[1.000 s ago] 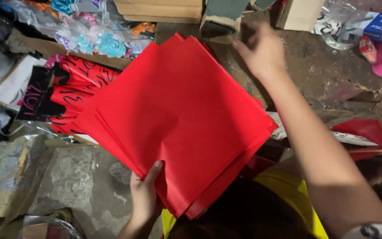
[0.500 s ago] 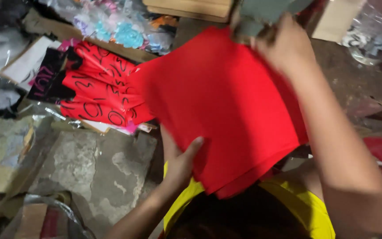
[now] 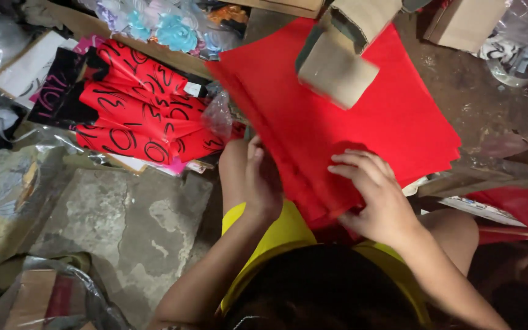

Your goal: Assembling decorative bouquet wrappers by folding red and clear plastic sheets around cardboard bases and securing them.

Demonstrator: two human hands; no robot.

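Cluttered concrete floor (image 3: 123, 226) lies bare only at lower left, hemmed by cardboard and plastic scraps. Both hands work the near edge of a red paper stack (image 3: 349, 128): the left hand (image 3: 263, 177) is curled against its left edge, and the right hand (image 3: 371, 198) pinches the near corner with bent fingers. A blurred cardboard piece (image 3: 337, 61) lies on the stack's smooth, square, fanned sheets, with red printed packs (image 3: 142, 110) just to the left.

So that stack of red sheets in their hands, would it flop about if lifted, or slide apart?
The red sheets look thin, so a single one would probably flop. As a stack they lie fairly flat across the lap, so together they seem stiffer. Their edges are fanned near the left hand and right hand, so they likely slip over each other easily.
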